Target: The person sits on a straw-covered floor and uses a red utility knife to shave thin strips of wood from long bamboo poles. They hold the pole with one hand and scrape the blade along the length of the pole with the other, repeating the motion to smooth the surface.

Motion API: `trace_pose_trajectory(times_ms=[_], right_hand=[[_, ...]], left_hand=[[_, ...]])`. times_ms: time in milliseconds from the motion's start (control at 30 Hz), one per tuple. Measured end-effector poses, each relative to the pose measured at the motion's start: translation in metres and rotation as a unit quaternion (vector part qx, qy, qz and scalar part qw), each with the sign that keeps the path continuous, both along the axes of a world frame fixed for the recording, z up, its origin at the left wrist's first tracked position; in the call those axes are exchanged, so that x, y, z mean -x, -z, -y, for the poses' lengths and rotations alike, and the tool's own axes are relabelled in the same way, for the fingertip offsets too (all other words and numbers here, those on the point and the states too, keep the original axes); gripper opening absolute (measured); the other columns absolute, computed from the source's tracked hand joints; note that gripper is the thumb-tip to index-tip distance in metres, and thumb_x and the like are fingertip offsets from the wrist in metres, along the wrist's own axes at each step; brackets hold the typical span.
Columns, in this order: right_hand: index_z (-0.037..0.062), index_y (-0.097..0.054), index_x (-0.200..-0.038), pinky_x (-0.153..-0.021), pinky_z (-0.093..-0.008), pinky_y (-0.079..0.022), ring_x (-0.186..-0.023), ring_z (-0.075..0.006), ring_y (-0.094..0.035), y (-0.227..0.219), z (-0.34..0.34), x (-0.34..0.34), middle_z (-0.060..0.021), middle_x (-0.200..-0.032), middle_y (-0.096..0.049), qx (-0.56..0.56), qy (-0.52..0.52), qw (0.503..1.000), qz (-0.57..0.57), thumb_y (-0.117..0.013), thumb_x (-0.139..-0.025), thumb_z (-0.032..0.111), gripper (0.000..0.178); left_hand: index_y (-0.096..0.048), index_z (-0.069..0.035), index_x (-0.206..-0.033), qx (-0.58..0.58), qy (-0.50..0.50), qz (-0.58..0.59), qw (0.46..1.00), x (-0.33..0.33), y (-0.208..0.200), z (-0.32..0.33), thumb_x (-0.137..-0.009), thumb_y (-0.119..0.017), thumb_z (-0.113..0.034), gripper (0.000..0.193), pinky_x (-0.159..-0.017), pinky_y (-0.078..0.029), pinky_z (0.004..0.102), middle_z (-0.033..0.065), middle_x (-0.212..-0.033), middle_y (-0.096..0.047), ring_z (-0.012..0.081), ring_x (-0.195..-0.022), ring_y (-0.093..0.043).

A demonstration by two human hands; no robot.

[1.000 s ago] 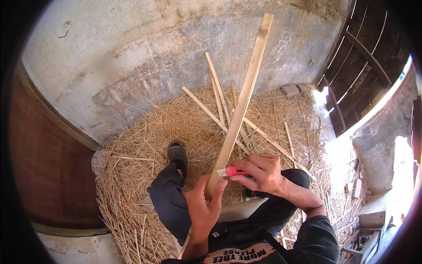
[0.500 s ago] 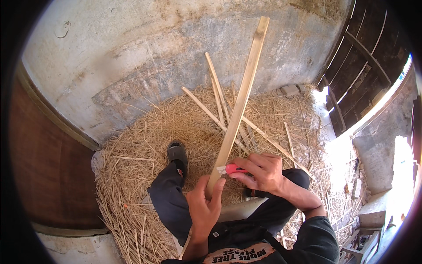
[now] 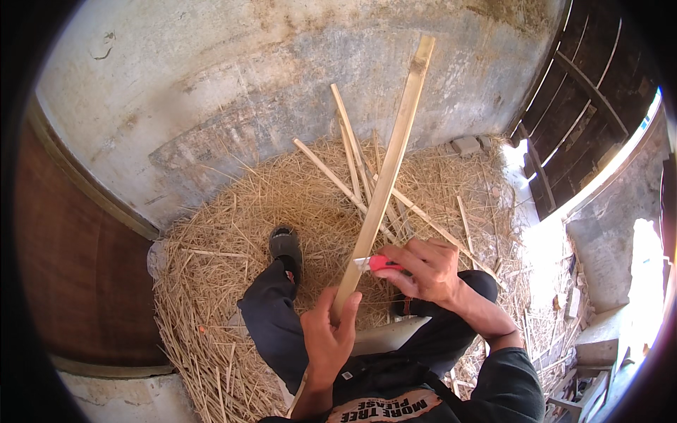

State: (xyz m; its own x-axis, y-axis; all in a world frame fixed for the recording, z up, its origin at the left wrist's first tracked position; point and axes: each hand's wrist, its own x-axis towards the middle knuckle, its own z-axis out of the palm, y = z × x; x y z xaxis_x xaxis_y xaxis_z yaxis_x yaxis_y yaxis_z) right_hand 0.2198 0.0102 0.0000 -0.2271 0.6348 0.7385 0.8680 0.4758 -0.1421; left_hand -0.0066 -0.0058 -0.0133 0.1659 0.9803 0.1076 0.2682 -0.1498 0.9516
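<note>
A long, pale bamboo strip slants up and away from me, its far end raised in front of the wall. Near its lower end, my left hand is closed around it, with the thumb along its right side. My right hand grips a red utility knife. The knife's short metal blade lies across the strip's face a little above my left hand. Part of the knife's handle is hidden by my right fingers.
Straw and shavings cover the floor around my feet. Several bamboo sticks lie crossed beyond the strip, toward the stained wall. A brown panel stands at the left, dark wooden boards at the far right.
My right hand and the knife have shifted slightly up and right along the strip. The strip's far end has dipped a little. My left hand keeps nearly the same place.
</note>
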Motion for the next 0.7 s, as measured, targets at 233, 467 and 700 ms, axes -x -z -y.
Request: trace_pose_trajectory(times_ms=[233,467,700], right_hand=[[0.0101,-0.082,-0.104,-0.056,-0.0346,-0.054,-0.064,-0.0239,-0.072,-0.011,-0.017,-0.030,-0.0067,-0.084,-0.077,0.032,0.076,0.990,-0.111,-0.088,-0.089,0.025,0.022],[0.0059,-0.082,-0.107,-0.061,-0.0342,-0.058,-0.071,-0.0253,-0.076,-0.003,-0.025,-0.053,-0.0118,-0.090,-0.079,0.019,0.093,0.986,-0.139,-0.087,-0.091,0.023,0.024],[0.0030,-0.081,-0.107,-0.068,-0.0342,-0.061,-0.078,-0.0264,-0.079,-0.003,-0.041,-0.081,-0.0152,-0.097,-0.081,0.016,0.163,0.973,-0.160,-0.084,-0.094,0.026,0.026]], left_hand=[[-0.071,0.004,-0.100,0.045,0.013,-0.021,0.999,0.011,0.015,0.020,-0.105,-0.075,-0.022,0.027,-0.050,-0.028,0.0259,-0.0045,-0.063,-0.049,0.0011,-0.059,-0.039],[-0.072,0.005,-0.100,0.074,0.028,-0.032,0.996,0.023,0.023,0.033,-0.103,-0.076,-0.020,0.025,-0.050,-0.030,0.0249,-0.0026,-0.062,-0.053,0.0004,-0.059,-0.042],[-0.074,0.004,-0.102,0.112,0.044,-0.041,0.992,0.038,0.033,0.046,-0.103,-0.077,-0.021,0.025,-0.051,-0.036,0.0264,0.0002,-0.062,-0.056,0.0022,-0.058,-0.048]])
